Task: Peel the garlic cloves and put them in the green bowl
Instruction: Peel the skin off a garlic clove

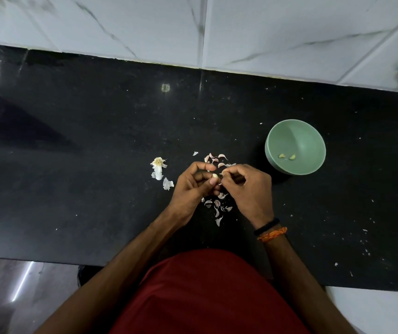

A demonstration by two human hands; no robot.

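My left hand (193, 186) pinches a small pale garlic clove (215, 175) between thumb and fingers over the black counter. My right hand (246, 189) has its fingertips curled in against the same clove, picking at its skin. To the right stands the green bowl (313, 136) with two peeled cloves (287, 156) lying inside. Unpeeled pinkish cloves (216, 159) lie just beyond my hands. Loose skins (218, 207) lie under and in front of my hands.
The garlic's papery root stub and husk pieces (158, 166) lie left of my hands. The black counter (96, 141) is dotted with small white flakes. A white marble-tiled wall (193, 27) runs along its far edge.
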